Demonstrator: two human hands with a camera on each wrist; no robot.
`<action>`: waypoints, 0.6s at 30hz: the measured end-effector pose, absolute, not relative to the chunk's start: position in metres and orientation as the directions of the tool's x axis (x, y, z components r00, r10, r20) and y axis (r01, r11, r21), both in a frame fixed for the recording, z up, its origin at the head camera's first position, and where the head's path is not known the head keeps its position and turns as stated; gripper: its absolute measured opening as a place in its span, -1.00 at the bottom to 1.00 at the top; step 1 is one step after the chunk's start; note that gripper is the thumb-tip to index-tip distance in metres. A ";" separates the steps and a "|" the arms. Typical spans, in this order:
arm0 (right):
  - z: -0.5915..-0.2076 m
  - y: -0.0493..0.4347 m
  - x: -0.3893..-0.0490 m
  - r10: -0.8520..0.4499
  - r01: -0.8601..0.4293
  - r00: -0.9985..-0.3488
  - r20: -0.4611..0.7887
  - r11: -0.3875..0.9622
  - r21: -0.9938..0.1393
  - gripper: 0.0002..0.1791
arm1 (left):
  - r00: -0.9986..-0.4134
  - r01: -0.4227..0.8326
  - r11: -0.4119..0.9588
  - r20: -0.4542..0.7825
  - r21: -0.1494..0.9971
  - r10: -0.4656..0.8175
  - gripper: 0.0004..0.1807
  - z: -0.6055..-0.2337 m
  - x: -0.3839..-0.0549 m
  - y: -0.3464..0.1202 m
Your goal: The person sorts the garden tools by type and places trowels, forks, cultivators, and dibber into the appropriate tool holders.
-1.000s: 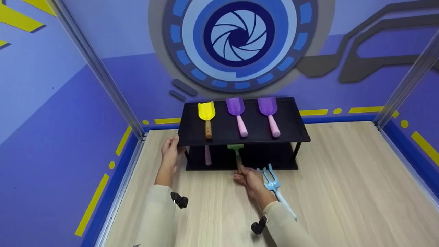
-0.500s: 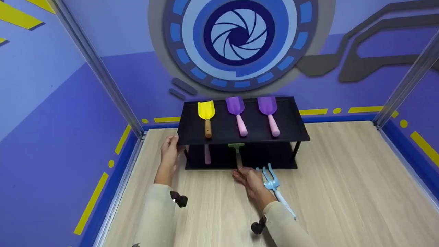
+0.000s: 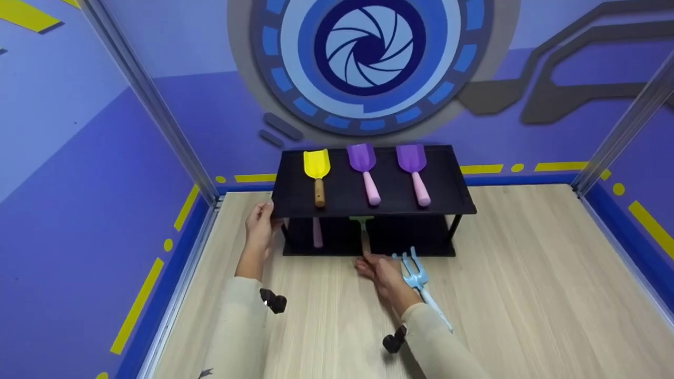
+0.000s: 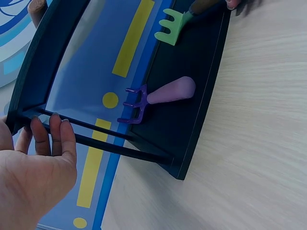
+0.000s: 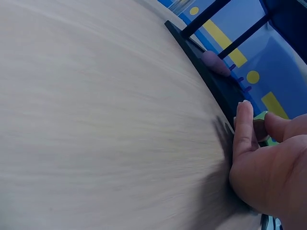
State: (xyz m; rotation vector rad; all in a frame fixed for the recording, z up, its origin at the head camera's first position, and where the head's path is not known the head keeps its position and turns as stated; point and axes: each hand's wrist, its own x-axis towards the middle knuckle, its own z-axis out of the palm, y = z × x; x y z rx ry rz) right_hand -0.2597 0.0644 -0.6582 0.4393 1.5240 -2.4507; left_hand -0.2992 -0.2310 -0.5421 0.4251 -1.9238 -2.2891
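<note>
A black two-tier rack (image 3: pixel 339 197) stands against the back wall. My left hand (image 3: pixel 259 229) holds the left end of its upper shelf, fingers bent over the side bars in the left wrist view. At the lower shelf's front edge, my right hand (image 3: pixel 387 275) pinches the brown handle of a small green hand rake (image 4: pixel 173 26). The rake's head lies over the lower shelf, partly hidden from the head view by the upper one. To its left on that shelf lies a purple hand rake (image 4: pixel 170 91) with a pink handle.
On the upper shelf lie a yellow scoop (image 3: pixel 317 166) with a brown handle and two purple scoops with pink handles, one in the middle (image 3: pixel 362 158), one at right (image 3: pixel 412 159). A light blue hand fork (image 3: pixel 418 279) lies on the wooden table (image 3: pixel 526 295), beside my right wrist.
The head view has tilted slightly, so the rack sits a little higher in it. Slightly less of the green rake's head shows under the upper shelf. Both hands keep their holds.
</note>
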 end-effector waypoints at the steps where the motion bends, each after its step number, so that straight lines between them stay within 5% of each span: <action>1: -0.657 0.064 -0.261 -0.030 0.344 -0.929 -0.368 -0.436 -0.832 -0.63 | -0.953 -0.089 -0.180 -0.136 0.980 -0.270 -0.69 -0.541 -0.300 -0.232; 18: -0.651 0.061 -0.263 -0.024 0.407 -0.901 -0.433 -0.392 -0.825 -0.64 | -0.956 -0.088 -0.165 -0.130 0.982 -0.262 -0.69 -0.541 -0.300 -0.234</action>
